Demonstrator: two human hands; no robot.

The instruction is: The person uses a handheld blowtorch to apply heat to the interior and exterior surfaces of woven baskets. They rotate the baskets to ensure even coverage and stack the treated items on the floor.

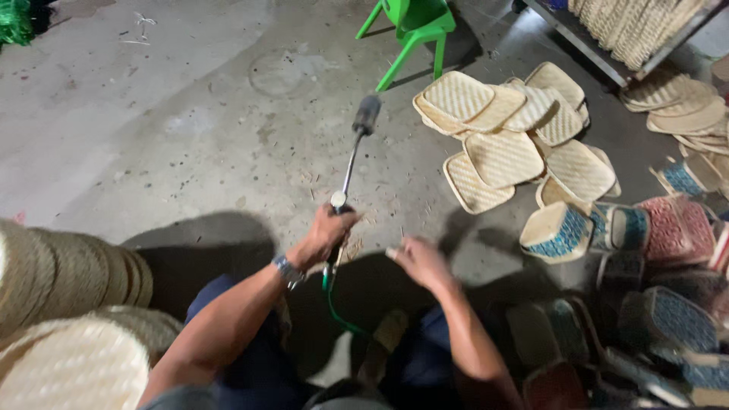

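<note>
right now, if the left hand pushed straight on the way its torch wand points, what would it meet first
Probably bare concrete floor. The left hand aims the torch wand up-frame, passing left of the green stool and the woven trays, though depth is unclear.

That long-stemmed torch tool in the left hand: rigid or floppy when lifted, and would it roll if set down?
The torch probably lifts rigid: its thin metal stem looks straight from the left hand to the dark head. The green hose beneath likely trails limp and tugs. Laid on the concrete floor, its round stem might roll.
</note>
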